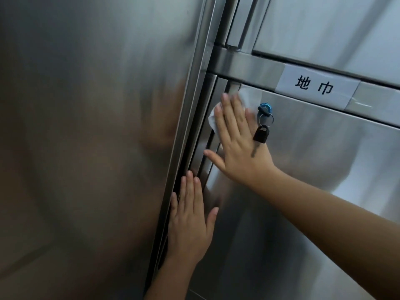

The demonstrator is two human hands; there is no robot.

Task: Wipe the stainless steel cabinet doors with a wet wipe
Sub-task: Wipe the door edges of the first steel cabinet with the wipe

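One wipe (213, 120) is pressed under the right hand (236, 139), fingers (227, 109) straight, at the top left corner of the door (313, 169), beside the key (261, 134). The left hand (190, 221) is laid flat lower down. Most wiping is judged left.

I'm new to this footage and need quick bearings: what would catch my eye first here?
The right hand lies flat, pressing a white wet wipe against the upper left corner of the lower cabinet door, beside a blue-capped lock with a black-headed key hanging from it. Above, on the crossbar, sits a white label with two black characters. The left hand rests flat lower down, along the door's left edge.
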